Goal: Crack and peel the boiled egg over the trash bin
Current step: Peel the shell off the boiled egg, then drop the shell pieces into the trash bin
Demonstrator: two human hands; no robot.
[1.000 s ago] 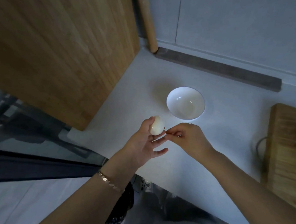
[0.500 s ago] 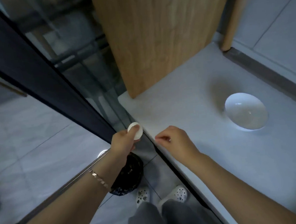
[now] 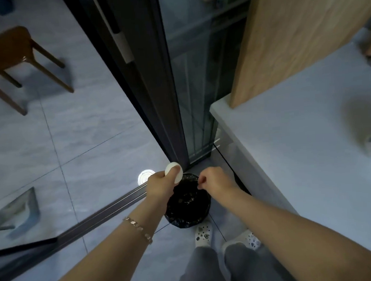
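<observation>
My left hand [image 3: 161,184] grips the white boiled egg [image 3: 174,172] with thumb and fingers, holding it above the far left rim of the trash bin. The trash bin [image 3: 188,214] is round, lined with a black bag, and stands on the floor below both hands. My right hand [image 3: 212,180] hovers over the bin's right side with fingertips pinched together; whether a bit of shell sits between them is too small to tell. A short gap separates the two hands.
A white countertop [image 3: 300,146] runs along the right, with a wooden panel [image 3: 293,36] standing on it. A dark sliding door frame [image 3: 146,82] rises behind the bin. A wooden stool [image 3: 10,55] stands at the far left. My feet in white clogs [image 3: 204,234] are beside the bin.
Both hands moved from above the counter, near the white bowl, down and left over the trash bin. The egg stayed in my left hand. The view swung toward the floor.
</observation>
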